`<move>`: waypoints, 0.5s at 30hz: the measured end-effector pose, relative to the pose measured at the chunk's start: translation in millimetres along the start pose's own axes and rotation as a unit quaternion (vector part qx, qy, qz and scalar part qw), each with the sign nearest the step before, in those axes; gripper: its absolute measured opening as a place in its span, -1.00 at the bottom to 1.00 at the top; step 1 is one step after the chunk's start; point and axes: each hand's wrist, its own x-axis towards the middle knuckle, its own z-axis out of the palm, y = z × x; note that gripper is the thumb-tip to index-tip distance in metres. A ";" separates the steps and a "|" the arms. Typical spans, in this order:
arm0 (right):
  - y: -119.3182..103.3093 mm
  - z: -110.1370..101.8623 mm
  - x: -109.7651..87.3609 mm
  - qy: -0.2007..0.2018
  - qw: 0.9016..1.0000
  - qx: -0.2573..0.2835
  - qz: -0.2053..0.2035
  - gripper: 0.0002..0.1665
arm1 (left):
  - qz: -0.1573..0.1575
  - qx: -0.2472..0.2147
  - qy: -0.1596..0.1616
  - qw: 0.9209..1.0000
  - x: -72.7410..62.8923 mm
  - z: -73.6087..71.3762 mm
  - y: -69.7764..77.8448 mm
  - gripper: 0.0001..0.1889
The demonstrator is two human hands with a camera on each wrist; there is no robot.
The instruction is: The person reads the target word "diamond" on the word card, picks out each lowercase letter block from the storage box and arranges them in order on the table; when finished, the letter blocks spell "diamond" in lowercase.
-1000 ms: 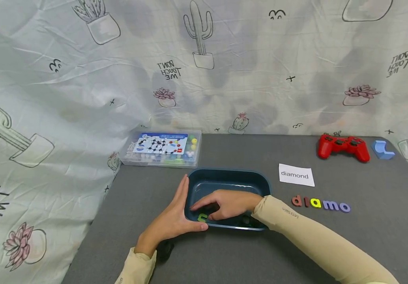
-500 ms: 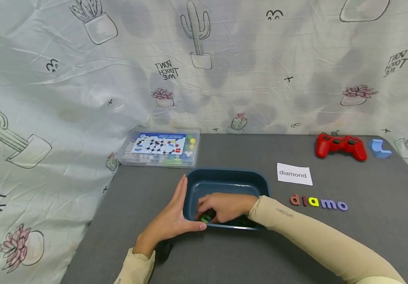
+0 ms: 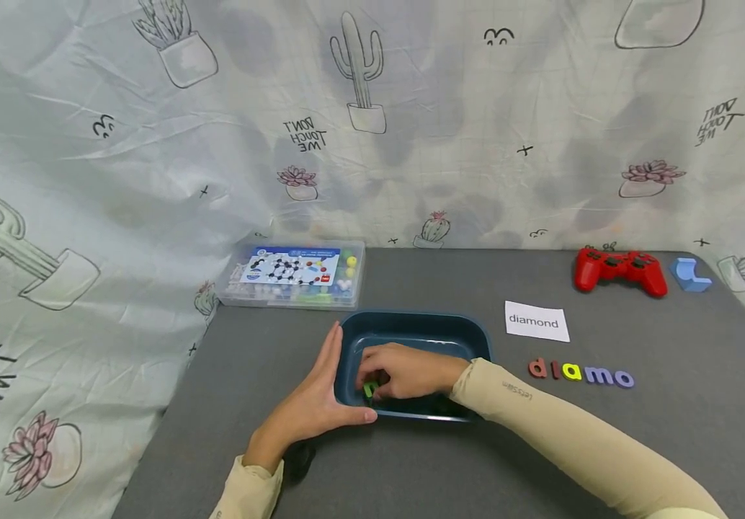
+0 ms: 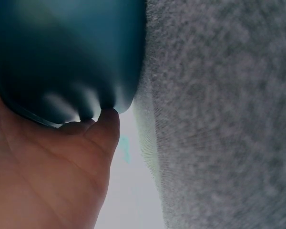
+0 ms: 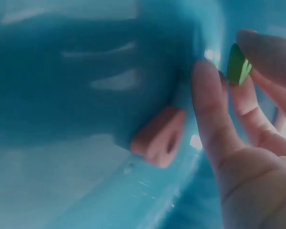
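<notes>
A dark blue tray (image 3: 421, 326) sits in the middle of the table. Along its left end lies my left hand (image 3: 310, 400), fingers straight against the outer wall and thumb stretched along the near rim. Inside the tray, my right hand (image 3: 408, 371) pinches a small green toy letter (image 3: 370, 389) between thumb and fingers. The right wrist view shows the green letter held above the tray floor. There a reddish-brown letter (image 5: 159, 138) with a hole rests against the tray's inner wall. My right hand and sleeve cover part of the tray's inside.
Right of the tray, the letters "diamo" (image 3: 571, 372) lie in a row below a paper card (image 3: 537, 321) printed "diamond". Farther back are a red game controller (image 3: 620, 272) and a light blue stand (image 3: 690, 274). A clear molecule-kit box (image 3: 291, 274) lies back left.
My right hand has closed its fingers on the green letter and lifted it slightly from the tray's near left corner. My left hand stays against the tray.
</notes>
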 end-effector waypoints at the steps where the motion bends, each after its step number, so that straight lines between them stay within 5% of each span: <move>1: 0.4 -0.7 -1.0 0.009 1.000 0.004 0.003 -0.76 | -0.001 -0.001 -0.001 1.000 0.1 0.2 -0.1 0.45; 15: -10.8 -14.6 -22.4 0.108 0.990 0.089 0.012 -0.72 | -0.012 0.008 0.003 1.000 -0.3 0.5 2.4 0.46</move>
